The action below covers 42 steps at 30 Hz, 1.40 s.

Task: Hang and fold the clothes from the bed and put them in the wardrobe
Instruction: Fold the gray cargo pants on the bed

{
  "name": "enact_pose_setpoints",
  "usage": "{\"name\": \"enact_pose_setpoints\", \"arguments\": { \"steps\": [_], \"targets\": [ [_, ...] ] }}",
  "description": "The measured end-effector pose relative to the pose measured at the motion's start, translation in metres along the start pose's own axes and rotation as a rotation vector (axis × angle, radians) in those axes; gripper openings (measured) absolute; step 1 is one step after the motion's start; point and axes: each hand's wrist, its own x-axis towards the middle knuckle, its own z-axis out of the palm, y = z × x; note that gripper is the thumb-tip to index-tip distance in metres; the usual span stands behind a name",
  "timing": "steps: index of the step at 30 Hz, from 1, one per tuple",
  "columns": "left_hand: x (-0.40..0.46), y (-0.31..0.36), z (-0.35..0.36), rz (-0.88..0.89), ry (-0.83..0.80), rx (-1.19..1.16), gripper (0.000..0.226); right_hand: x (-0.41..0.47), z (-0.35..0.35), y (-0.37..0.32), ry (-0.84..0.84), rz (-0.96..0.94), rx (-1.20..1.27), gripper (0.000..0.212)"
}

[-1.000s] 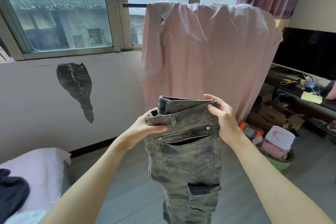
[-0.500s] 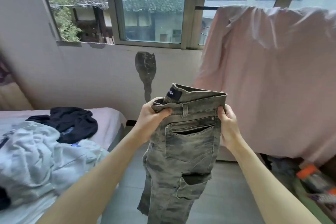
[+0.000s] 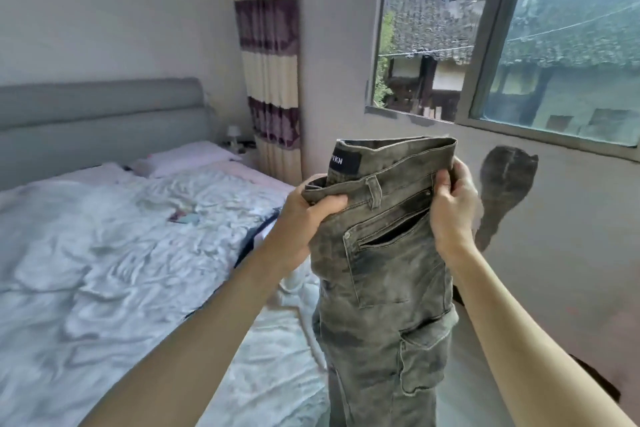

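Holding the trousers [image 3: 384, 270] up by the waistband, both hands are right in front of the camera: the left hand [image 3: 304, 218] has its thumb curled over the band's left end, the right hand [image 3: 450, 208] has its fingers [image 3: 445, 182] wrapped round the right end, so each hand is closed on denim. The washed grey-green legs hang straight down between the forearms, back pocket and a cargo pocket facing us, a dark label showing inside the waist. This looks like the fold step just getting under way, with the garment aired out and squared up. Next, I'd judge, it needs the two legs brought flat together and the length doubled over, and that calls for a surface or a steady pinch at both corners so the band stays level. Just beyond, the bed [image 3: 114, 253] lies to the left, its pale crumpled sheet spread wide, a small coloured item near the middle too blurred to name. Further back sit pillows [image 3: 187, 158] and a grey headboard [image 3: 100, 114]. A striped curtain [image 3: 270, 80] hangs in the corner, and the window [image 3: 502, 45] shows tiled roofs. No wardrobe in view.
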Motion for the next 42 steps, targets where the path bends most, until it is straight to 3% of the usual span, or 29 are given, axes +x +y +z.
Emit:
{"name": "enact_pose_setpoints", "arguments": {
  "steps": [6,14,21,24,27,32,35,38,42],
  "targets": [
    [-0.016,0.023,-0.127,-0.021,0.276,0.003,0.016,-0.024,0.163,0.01,-0.249,0.007,0.108,0.032],
    [0.017,0.004,-0.335,-0.078,0.662,0.009,0.017,-0.052,0.404,0.061,-0.532,0.004,0.062,0.031],
    [0.083,-0.113,-0.553,-0.258,0.949,-0.012,0.012,-0.092,0.619,0.201,-0.787,0.211,-0.168,0.032],
    [0.097,-0.177,-0.62,-0.317,1.023,0.063,0.039,-0.11,0.668,0.265,-0.838,0.334,-0.279,0.045],
    [0.093,-0.249,-0.665,-0.537,1.084,0.147,0.071,-0.137,0.681,0.339,-0.936,0.443,-0.418,0.057],
    [0.05,-0.355,-0.658,-0.785,1.039,0.277,0.064,-0.182,0.629,0.432,-1.083,0.562,-0.697,0.051],
    [0.026,-0.385,-0.624,-0.907,0.962,0.375,0.062,-0.199,0.59,0.453,-1.128,0.599,-0.771,0.048],
    [0.0,-0.405,-0.567,-0.921,0.931,0.472,0.061,-0.215,0.538,0.465,-1.149,0.626,-0.837,0.046],
    [-0.036,-0.419,-0.484,-0.971,1.063,0.454,0.065,-0.235,0.436,0.468,-1.041,0.734,-0.919,0.041]
  ]
}}
